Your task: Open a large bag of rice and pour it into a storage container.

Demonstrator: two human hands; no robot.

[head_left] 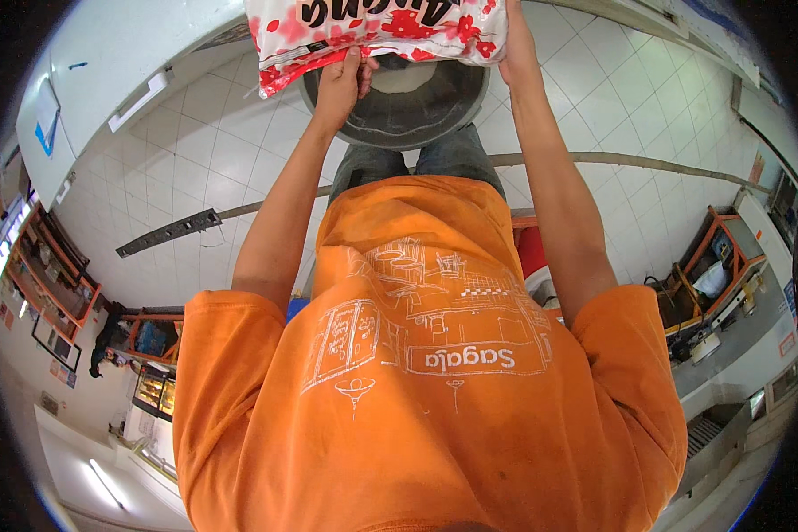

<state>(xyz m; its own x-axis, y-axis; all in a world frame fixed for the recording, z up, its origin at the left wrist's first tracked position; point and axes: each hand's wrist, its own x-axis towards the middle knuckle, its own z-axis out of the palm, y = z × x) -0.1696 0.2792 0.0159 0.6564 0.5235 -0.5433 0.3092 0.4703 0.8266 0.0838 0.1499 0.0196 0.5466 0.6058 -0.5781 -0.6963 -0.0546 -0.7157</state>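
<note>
A plump plastic bag (372, 40), white with red and pink flowers and black lettering, is held up in front of me at the top of the view. My left hand (344, 87) grips its near lower edge, thumb on top and fingers curled. Against the bag's right end lies my right hand (518, 53), its fingers partly hidden behind the bag. Below it stands a round dark grey tub (417, 120), just beyond my knees, with some pale stuff inside. The bag covers the tub's far side, and the bag's upper part is cut off by the frame.
Pale tiles cover the floor (585, 106). A long thin strip (629, 160) crosses it, with a dark slotted piece (170, 234) at its left end. A white cabinet or counter (106, 53) stands at the left; orange-framed racks (723, 257) stand at the right.
</note>
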